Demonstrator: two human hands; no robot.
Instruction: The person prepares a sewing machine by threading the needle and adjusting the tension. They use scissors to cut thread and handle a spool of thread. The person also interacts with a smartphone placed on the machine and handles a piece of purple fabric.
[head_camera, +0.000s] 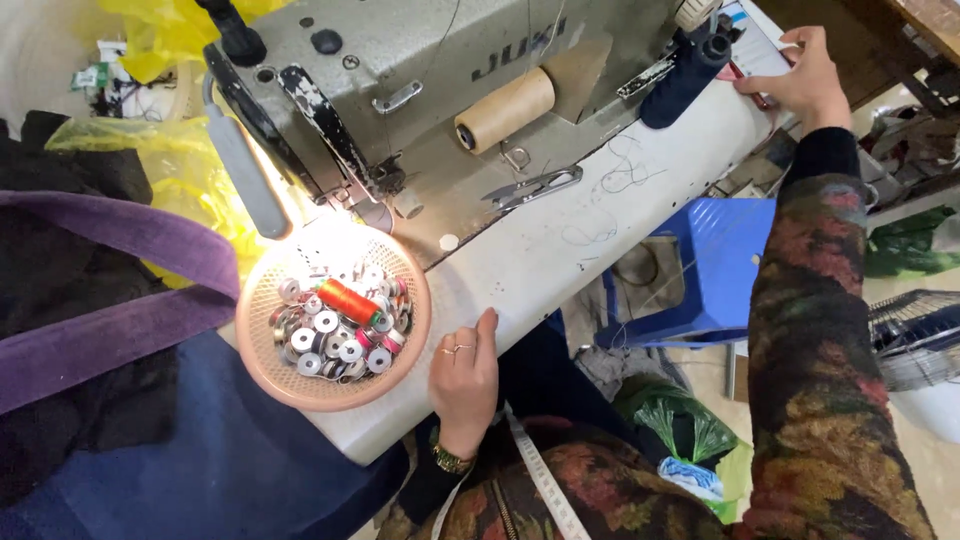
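The dark blue thread cone (685, 80) lay on its side at the far right of the white table (560, 250), its long axis running from near-left to far-right, top end far. It looked matte navy. The right hand (795, 75) reached just beside it, fingers bent on a small red thing, hard to make out. The left hand (465, 380) rested flat, fingers together, beside the pink basket (262, 365) of bobbins

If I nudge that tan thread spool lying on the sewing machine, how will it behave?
The tan thread spool lies on its side, so it would probably roll. It looks light for its size. The sloping sewing machine bed under it might let it slide toward the white table.
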